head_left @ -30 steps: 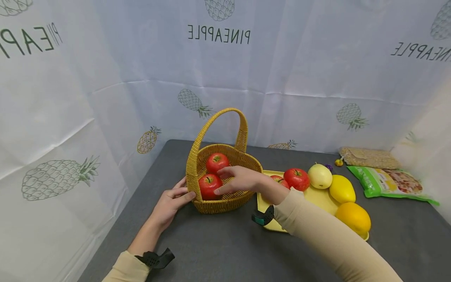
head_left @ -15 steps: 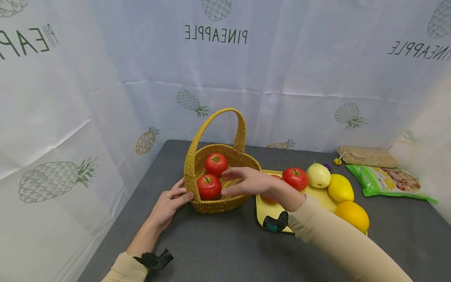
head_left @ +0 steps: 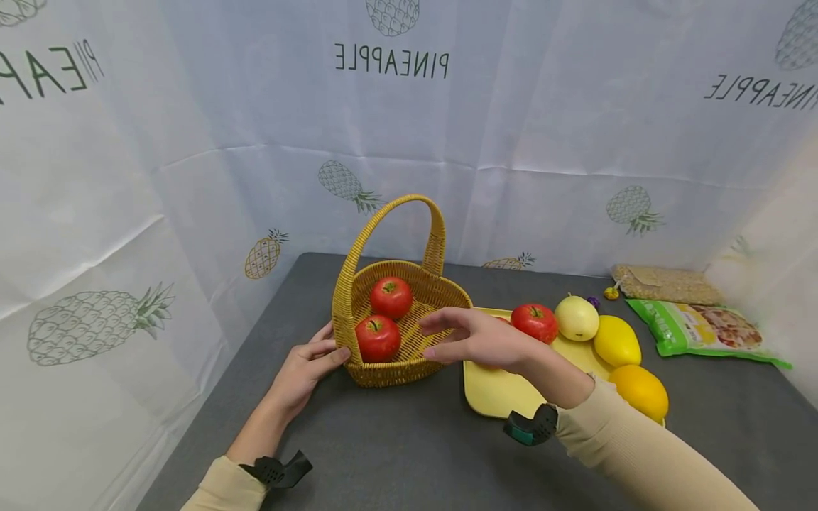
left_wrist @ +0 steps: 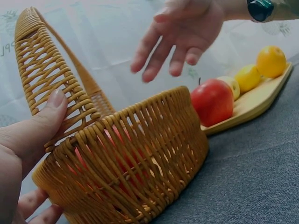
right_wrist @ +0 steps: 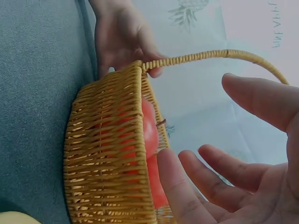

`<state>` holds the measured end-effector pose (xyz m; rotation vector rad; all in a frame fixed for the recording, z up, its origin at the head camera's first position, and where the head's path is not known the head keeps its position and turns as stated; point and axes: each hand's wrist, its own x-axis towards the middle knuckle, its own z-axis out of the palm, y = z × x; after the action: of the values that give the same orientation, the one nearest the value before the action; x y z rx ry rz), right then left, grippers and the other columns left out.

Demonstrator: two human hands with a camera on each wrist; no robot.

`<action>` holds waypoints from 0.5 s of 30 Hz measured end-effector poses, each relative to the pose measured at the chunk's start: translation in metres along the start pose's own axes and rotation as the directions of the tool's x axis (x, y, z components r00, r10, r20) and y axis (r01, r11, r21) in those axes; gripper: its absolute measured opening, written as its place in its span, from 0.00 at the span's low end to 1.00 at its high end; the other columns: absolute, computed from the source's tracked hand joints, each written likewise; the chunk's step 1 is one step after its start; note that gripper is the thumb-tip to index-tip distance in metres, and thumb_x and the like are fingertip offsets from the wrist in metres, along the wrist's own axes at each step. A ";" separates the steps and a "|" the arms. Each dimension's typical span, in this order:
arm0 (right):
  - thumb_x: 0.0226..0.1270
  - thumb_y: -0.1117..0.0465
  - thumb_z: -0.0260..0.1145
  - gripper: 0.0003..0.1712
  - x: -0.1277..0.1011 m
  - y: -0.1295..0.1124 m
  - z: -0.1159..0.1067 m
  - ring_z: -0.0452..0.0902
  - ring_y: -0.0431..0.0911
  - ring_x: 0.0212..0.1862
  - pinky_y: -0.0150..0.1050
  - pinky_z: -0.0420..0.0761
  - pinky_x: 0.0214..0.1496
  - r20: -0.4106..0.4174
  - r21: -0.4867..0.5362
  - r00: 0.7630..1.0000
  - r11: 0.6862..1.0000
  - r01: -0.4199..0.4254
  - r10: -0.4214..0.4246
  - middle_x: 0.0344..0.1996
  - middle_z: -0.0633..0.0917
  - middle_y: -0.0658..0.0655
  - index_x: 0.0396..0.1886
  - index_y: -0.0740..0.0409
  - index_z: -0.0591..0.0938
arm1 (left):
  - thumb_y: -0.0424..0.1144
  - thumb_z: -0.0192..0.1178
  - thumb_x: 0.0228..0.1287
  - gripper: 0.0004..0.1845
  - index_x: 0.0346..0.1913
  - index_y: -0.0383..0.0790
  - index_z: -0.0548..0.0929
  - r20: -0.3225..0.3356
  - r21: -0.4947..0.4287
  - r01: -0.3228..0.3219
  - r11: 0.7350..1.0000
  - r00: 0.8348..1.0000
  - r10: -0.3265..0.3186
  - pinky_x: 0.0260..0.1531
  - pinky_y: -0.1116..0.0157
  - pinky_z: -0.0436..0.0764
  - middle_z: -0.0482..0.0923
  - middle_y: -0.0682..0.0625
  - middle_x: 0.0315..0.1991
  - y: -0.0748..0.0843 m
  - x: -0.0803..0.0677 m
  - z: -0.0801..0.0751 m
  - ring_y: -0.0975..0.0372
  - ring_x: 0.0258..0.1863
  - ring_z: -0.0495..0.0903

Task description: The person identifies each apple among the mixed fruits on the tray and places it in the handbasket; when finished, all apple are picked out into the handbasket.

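A yellow wicker basket [head_left: 393, 376] with a tall arched handle stands on the table. Inside it lie two red apples [head_left: 391, 297] [head_left: 378, 338], one behind the other at the left. My left hand [head_left: 299, 380] grips the basket's left side, its thumb across the foot of the handle and its other fingers on the outer wall, as the left wrist view [left_wrist: 35, 128] shows. Over the right rim hovers my right hand [head_left: 479, 341], holding nothing, with fingers spread and loosely bent. In the right wrist view the right fingers [right_wrist: 224, 186] stand apart from the apples.
Right of the basket is a yellow tray [head_left: 495, 394] carrying a red apple [head_left: 534, 323], a pale round fruit [head_left: 577, 318], a lemon [head_left: 617, 341] and an orange [head_left: 639, 392]. Another red fruit is mostly hidden behind my right hand. Farther right lie a green package [head_left: 706, 332] and a tan bag [head_left: 667, 284].
My right hand has drawn away from the front apple, moving right toward the basket's rim with its fingers opening. The left hand keeps its hold; the apples stay in place.
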<state>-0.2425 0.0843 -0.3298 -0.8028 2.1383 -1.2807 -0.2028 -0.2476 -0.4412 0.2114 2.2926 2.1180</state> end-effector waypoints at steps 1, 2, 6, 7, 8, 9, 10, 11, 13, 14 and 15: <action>0.70 0.52 0.72 0.31 -0.002 0.002 -0.001 0.81 0.50 0.58 0.46 0.79 0.60 0.000 0.013 1.000 1.000 0.000 0.000 0.63 0.78 0.54 0.69 0.56 0.76 | 0.39 0.66 0.72 0.19 0.58 0.27 0.85 0.001 0.000 -0.001 1.000 1.000 0.001 0.68 0.52 0.65 0.55 0.46 0.80 0.000 0.000 0.000 0.49 0.80 0.48; 0.71 0.53 0.71 0.31 -0.004 0.003 -0.001 0.82 0.51 0.57 0.46 0.80 0.59 -0.001 0.031 1.000 1.000 0.003 -0.003 0.63 0.78 0.55 0.69 0.57 0.76 | 0.39 0.66 0.72 0.19 0.58 0.27 0.85 0.002 -0.002 -0.003 1.000 1.000 0.003 0.68 0.51 0.65 0.54 0.46 0.80 0.001 0.000 0.000 0.49 0.80 0.47; 0.72 0.55 0.70 0.30 -0.011 0.012 -0.005 0.82 0.57 0.55 0.50 0.80 0.58 0.010 0.100 1.000 0.995 0.012 -0.013 0.64 0.77 0.58 0.69 0.60 0.75 | 0.38 0.66 0.72 0.19 0.58 0.27 0.84 0.004 -0.009 -0.003 1.000 1.000 0.003 0.69 0.47 0.62 0.54 0.46 0.81 0.000 0.000 0.001 0.49 0.80 0.46; 0.72 0.56 0.70 0.30 -0.013 0.014 -0.006 0.81 0.59 0.56 0.51 0.80 0.58 0.014 0.120 1.000 0.993 0.015 -0.016 0.64 0.77 0.59 0.69 0.61 0.75 | 0.38 0.66 0.72 0.19 0.58 0.27 0.84 0.004 -0.011 -0.002 1.000 1.000 0.002 0.69 0.46 0.62 0.54 0.46 0.81 0.000 0.000 0.001 0.49 0.80 0.46; 0.72 0.57 0.70 0.30 -0.015 0.016 -0.007 0.80 0.61 0.57 0.51 0.80 0.58 0.017 0.138 1.000 0.990 0.018 -0.021 0.65 0.76 0.60 0.69 0.62 0.74 | 0.38 0.66 0.72 0.19 0.58 0.27 0.85 0.004 -0.012 -0.001 1.000 1.000 0.001 0.69 0.46 0.62 0.54 0.46 0.81 0.000 0.000 0.001 0.49 0.80 0.46; 0.73 0.58 0.69 0.30 -0.017 0.019 -0.008 0.79 0.62 0.59 0.51 0.80 0.58 0.019 0.151 0.999 0.988 0.022 -0.025 0.65 0.76 0.61 0.70 0.63 0.74 | 0.39 0.66 0.72 0.19 0.58 0.27 0.85 0.004 -0.012 0.001 1.000 1.000 -0.001 0.69 0.46 0.62 0.54 0.46 0.80 0.000 0.000 0.001 0.49 0.80 0.47; 0.73 0.58 0.69 0.30 -0.019 0.021 -0.008 0.78 0.63 0.60 0.51 0.80 0.58 0.018 0.158 0.999 0.987 0.028 -0.031 0.66 0.75 0.62 0.70 0.64 0.73 | 0.39 0.66 0.72 0.19 0.58 0.27 0.85 0.004 -0.012 0.002 1.000 1.000 -0.002 0.69 0.47 0.62 0.54 0.46 0.80 0.000 0.000 0.001 0.49 0.80 0.47; 0.73 0.58 0.68 0.30 -0.020 0.023 -0.009 0.78 0.63 0.60 0.50 0.81 0.58 0.015 0.162 0.999 0.986 0.033 -0.036 0.66 0.75 0.63 0.70 0.64 0.73 | 0.39 0.66 0.72 0.19 0.58 0.27 0.85 0.004 -0.011 0.002 1.000 1.000 -0.002 0.69 0.48 0.63 0.54 0.46 0.80 0.000 0.000 0.001 0.49 0.80 0.47; 0.74 0.58 0.68 0.30 -0.023 0.026 -0.010 0.78 0.62 0.59 0.48 0.81 0.58 0.005 0.156 0.999 0.987 0.041 -0.043 0.66 0.75 0.64 0.70 0.65 0.73 | 0.39 0.66 0.72 0.19 0.58 0.27 0.85 0.001 -0.010 0.003 1.000 1.000 -0.003 0.68 0.52 0.66 0.55 0.47 0.80 0.000 -0.001 0.001 0.49 0.80 0.48; 0.74 0.58 0.68 0.30 -0.024 0.027 -0.010 0.79 0.61 0.58 0.47 0.81 0.58 -0.001 0.148 0.999 0.988 0.044 -0.044 0.66 0.75 0.65 0.70 0.64 0.73 | 0.38 0.66 0.72 0.19 0.58 0.27 0.85 -0.002 -0.008 0.003 1.000 1.000 -0.003 0.67 0.55 0.67 0.55 0.47 0.80 0.000 -0.001 0.000 0.49 0.80 0.48; 0.74 0.57 0.68 0.30 -0.025 0.029 -0.010 0.79 0.60 0.57 0.46 0.81 0.57 -0.009 0.137 0.999 0.990 0.045 -0.044 0.66 0.75 0.65 0.70 0.64 0.73 | 0.38 0.66 0.72 0.19 0.58 0.27 0.85 -0.004 -0.007 0.004 1.000 1.000 -0.004 0.65 0.58 0.68 0.55 0.47 0.80 0.000 -0.001 0.000 0.49 0.80 0.48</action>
<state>-0.2387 0.1188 -0.3479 -0.7942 2.0213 -1.4372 -0.2017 -0.2476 -0.4410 0.2032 2.2849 2.1264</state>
